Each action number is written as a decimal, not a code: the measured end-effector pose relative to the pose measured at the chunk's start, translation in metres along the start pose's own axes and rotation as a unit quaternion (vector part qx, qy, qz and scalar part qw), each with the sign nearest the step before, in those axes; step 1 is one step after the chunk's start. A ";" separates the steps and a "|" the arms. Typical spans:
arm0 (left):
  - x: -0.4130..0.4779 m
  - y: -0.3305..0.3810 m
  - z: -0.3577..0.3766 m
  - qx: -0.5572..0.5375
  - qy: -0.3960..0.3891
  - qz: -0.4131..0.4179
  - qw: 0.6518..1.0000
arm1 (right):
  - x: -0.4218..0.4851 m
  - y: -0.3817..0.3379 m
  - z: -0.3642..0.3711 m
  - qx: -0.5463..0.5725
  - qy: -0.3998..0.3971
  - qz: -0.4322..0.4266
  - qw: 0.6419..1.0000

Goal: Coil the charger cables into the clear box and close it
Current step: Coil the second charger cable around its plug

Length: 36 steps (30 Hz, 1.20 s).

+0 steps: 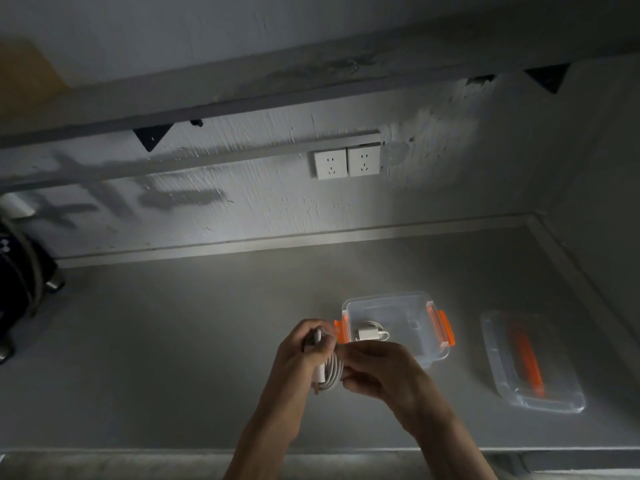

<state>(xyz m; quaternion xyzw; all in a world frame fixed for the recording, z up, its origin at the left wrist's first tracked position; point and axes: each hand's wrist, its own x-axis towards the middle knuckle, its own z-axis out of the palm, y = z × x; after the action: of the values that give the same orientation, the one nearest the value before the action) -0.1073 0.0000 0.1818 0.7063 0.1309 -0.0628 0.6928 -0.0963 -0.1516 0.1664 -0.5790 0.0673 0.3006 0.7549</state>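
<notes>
A coiled white charger cable (pixel 330 374) hangs between both hands above the grey table. My left hand (pixel 304 348) grips the top of the coil, with a plug end poking up past the fingers. My right hand (pixel 375 370) pinches the coil's right side. Just behind them stands the open clear box (pixel 398 308) with orange side latches. Inside it lies a white charger (pixel 369 333) with its own cable. The clear lid (pixel 533 400) with an orange handle lies flat to the right of the box.
Two white wall sockets (pixel 346 162) sit on the wall behind the table. A dark bag or chair (pixel 20 271) stands at the far left. The table's front edge (pixel 173 448) runs just below my forearms. A raised ledge (pixel 571 258) borders the right side.
</notes>
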 end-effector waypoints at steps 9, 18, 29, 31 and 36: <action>0.005 -0.008 0.011 0.021 0.033 0.021 0.999 | 0.006 0.005 0.006 0.195 0.013 0.157 0.968; 0.016 -0.004 0.016 -0.030 0.037 0.018 0.999 | -0.003 -0.001 0.005 -0.053 0.028 -0.049 0.997; 0.029 -0.010 0.008 -0.066 0.119 0.077 0.988 | 0.012 0.004 0.031 -0.076 0.120 -0.089 0.986; 0.031 -0.012 0.002 -0.100 0.129 0.086 0.983 | 0.016 0.005 0.039 -0.081 0.128 -0.110 0.982; 0.032 -0.019 -0.007 -0.100 0.132 0.146 0.975 | 0.028 0.010 0.049 -0.131 0.161 -0.156 0.966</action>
<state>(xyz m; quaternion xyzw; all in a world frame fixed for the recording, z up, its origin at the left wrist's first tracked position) -0.0830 0.0104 0.1551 0.6471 0.1219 0.1463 0.7383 -0.0911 -0.0951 0.1613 -0.7167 0.0570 0.0878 0.6895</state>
